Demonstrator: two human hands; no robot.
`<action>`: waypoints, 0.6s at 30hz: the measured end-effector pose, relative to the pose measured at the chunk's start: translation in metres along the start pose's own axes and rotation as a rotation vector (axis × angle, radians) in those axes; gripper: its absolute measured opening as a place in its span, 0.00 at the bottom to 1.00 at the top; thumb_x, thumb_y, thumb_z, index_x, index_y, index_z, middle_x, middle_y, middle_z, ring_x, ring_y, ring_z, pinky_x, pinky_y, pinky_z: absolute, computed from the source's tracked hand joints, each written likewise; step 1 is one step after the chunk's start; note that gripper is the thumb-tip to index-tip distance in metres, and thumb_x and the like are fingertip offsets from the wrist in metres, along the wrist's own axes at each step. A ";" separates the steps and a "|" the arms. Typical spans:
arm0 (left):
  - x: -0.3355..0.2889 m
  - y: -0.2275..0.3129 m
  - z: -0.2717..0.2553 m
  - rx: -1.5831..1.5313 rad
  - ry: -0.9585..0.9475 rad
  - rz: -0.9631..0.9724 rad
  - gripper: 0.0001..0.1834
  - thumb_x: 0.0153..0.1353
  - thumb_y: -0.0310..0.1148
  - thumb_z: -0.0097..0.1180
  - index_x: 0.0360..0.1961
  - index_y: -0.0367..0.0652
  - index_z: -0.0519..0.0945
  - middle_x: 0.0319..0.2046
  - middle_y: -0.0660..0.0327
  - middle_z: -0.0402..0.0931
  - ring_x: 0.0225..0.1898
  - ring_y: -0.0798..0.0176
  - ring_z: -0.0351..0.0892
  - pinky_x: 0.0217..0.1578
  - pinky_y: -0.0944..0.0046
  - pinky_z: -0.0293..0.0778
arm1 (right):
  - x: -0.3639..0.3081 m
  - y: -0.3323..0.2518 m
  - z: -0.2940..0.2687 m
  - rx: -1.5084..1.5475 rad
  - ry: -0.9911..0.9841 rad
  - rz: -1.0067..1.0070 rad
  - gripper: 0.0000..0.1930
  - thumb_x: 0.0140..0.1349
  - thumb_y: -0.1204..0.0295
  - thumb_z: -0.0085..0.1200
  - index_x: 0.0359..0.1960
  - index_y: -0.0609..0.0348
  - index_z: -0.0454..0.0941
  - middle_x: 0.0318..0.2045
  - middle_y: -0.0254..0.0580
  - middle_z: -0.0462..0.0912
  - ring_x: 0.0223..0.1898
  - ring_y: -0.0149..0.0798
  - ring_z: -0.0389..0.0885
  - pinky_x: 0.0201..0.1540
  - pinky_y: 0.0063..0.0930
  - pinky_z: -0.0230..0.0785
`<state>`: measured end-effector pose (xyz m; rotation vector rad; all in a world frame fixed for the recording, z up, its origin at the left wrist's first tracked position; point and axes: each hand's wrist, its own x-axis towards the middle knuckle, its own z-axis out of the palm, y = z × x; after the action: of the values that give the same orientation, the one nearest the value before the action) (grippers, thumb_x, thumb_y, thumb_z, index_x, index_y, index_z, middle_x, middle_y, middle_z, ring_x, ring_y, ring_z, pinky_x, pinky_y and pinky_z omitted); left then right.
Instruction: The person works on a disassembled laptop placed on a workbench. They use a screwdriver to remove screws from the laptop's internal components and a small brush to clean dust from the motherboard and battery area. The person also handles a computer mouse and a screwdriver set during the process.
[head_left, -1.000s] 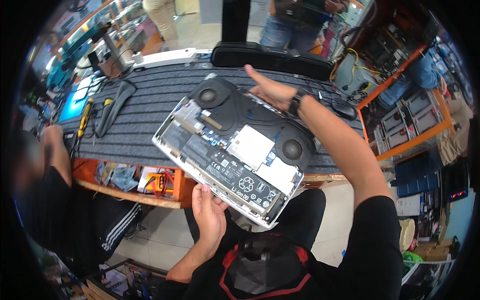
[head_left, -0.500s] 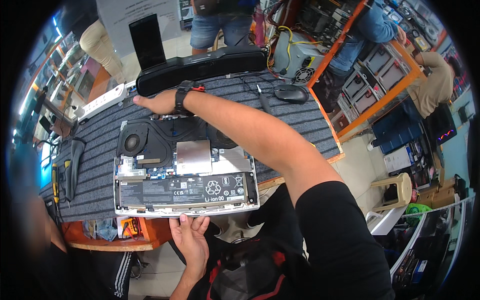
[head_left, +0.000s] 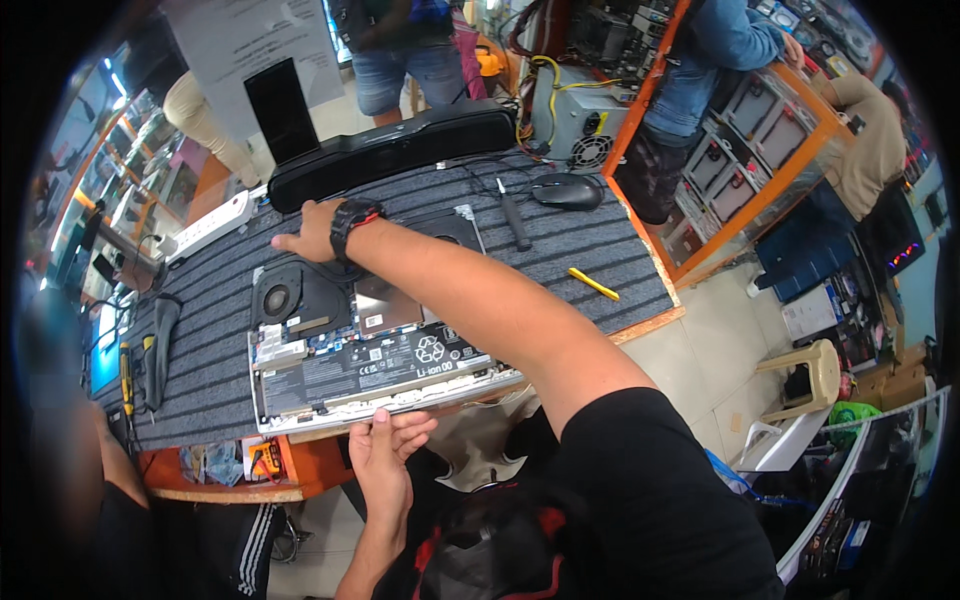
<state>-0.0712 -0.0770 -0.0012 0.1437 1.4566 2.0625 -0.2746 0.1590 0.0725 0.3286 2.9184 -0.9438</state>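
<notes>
Nearly at the lower middle of the frame, the left hand (head_left: 383, 462) touches with its thumb the near edge of the uncovered laptop (head_left: 385, 312); I cannot tell if it grips. Just beyond this hand lies the laptop, partly under the right forearm (head_left: 480, 290). Farther, the right hand (head_left: 314, 236) is by its far edge, thumb spread; whether it holds something, I cannot tell. Behind stands a black speaker bar (head_left: 400, 145).

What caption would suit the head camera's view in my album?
Opened laptop, battery exposed, on a striped grey mat: left hand at the near edge, right hand by the far edge.
</notes>
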 end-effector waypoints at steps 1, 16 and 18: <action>-0.001 0.002 0.002 0.027 -0.008 -0.011 0.16 0.81 0.39 0.45 0.48 0.34 0.73 0.36 0.43 0.86 0.37 0.53 0.91 0.34 0.67 0.86 | 0.002 0.004 0.000 -0.065 0.049 -0.062 0.54 0.66 0.28 0.42 0.67 0.78 0.68 0.61 0.73 0.77 0.66 0.62 0.76 0.70 0.48 0.65; 0.013 0.051 -0.039 0.291 -0.379 -0.353 0.21 0.77 0.44 0.45 0.58 0.38 0.73 0.36 0.43 0.86 0.32 0.53 0.90 0.29 0.66 0.82 | -0.188 0.147 -0.059 -0.417 0.393 0.216 0.27 0.67 0.54 0.59 0.58 0.63 0.74 0.44 0.63 0.86 0.49 0.63 0.85 0.52 0.54 0.77; 0.016 0.056 -0.041 0.276 -0.373 -0.378 0.17 0.77 0.42 0.49 0.55 0.40 0.74 0.34 0.47 0.86 0.29 0.59 0.89 0.27 0.70 0.79 | -0.184 0.156 -0.042 -0.405 0.439 0.198 0.26 0.67 0.59 0.60 0.60 0.64 0.73 0.48 0.64 0.85 0.52 0.63 0.83 0.54 0.53 0.76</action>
<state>-0.1244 -0.1146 0.0288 0.3187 1.3986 1.4397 -0.0604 0.2736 0.0392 0.8676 3.2709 -0.2627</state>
